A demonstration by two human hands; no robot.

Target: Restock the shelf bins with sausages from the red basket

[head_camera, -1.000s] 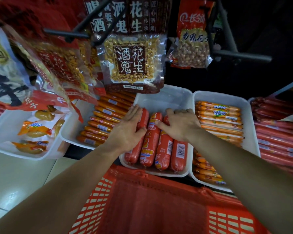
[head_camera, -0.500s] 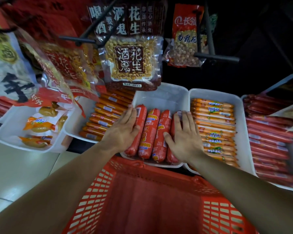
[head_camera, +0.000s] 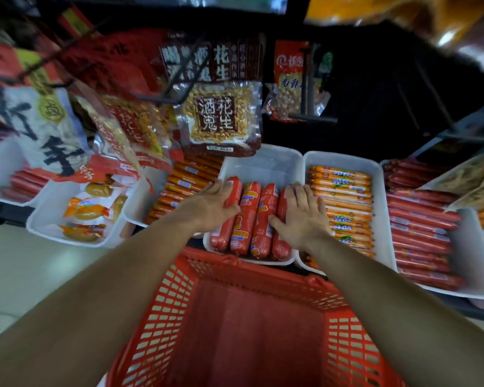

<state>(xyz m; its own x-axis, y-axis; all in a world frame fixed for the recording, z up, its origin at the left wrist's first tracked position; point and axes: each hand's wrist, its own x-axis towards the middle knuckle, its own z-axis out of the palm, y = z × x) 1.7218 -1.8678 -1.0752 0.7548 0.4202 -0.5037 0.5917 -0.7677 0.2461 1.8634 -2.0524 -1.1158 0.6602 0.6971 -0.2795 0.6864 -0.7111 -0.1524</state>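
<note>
- Left hand (head_camera: 210, 206): fingers extended and laid flat along the leftmost of four thick sausages (head_camera: 248, 216), gripping nothing.
- Sausages: smooth, glossy red cylinders with rounded ends, packed side by side lengthwise in the front part of the white plastic bin (head_camera: 266, 160).
- Bin: rounded rim, with free floor space behind the sausages.
- Right hand (head_camera: 303, 216): fingers straight and spread, resting on the rightmost sausage, against the bin's right wall.
- Red basket (head_camera: 162, 317): lattice-walled plastic, just below the bin's front edge.
</note>
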